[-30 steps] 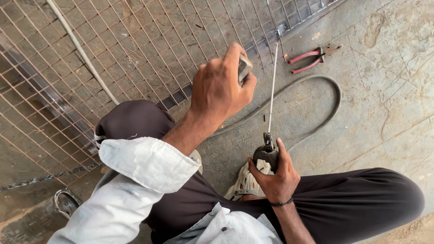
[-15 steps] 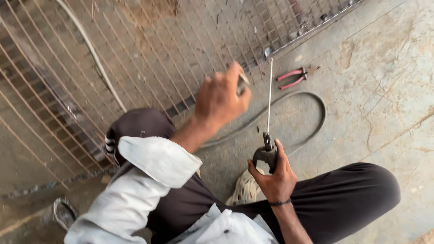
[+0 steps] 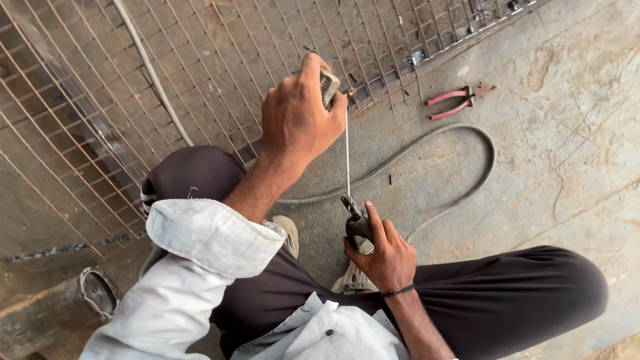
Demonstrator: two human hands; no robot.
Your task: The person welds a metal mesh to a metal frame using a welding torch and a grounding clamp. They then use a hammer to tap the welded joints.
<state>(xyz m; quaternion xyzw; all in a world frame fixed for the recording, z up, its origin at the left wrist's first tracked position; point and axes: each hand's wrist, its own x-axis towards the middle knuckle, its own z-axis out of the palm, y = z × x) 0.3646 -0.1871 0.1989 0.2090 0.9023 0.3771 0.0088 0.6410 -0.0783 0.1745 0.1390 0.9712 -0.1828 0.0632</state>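
Left hand [image 3: 300, 117] closed around a small metal tool [image 3: 329, 87] against the wire mesh [image 3: 200, 60]. Right hand [image 3: 383, 253] gripping a dark holder [image 3: 357, 223], thin rod [image 3: 347, 153] rising to the mesh. Red pliers [image 3: 453, 103] on the concrete floor [image 3: 567, 133] nearby, beside a grey cable [image 3: 467, 133].

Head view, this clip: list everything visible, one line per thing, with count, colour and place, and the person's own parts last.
wire mesh panel: one, rusty grey, lying across the upper left of the floor
welding rod: one, thin, pale grey, running from the holder up to the mesh edge
electrode holder: one, dark, in the right hand
cable: one, grey, looping over the floor at right
pliers: one, red handles, on the floor at upper right
small metal piece: one, grey, gripped in the left hand at the mesh edge
concrete floor: grey-brown, stained
left hand: fingers closed around the metal piece
right hand: fingers wrapped on the holder, black band on wrist
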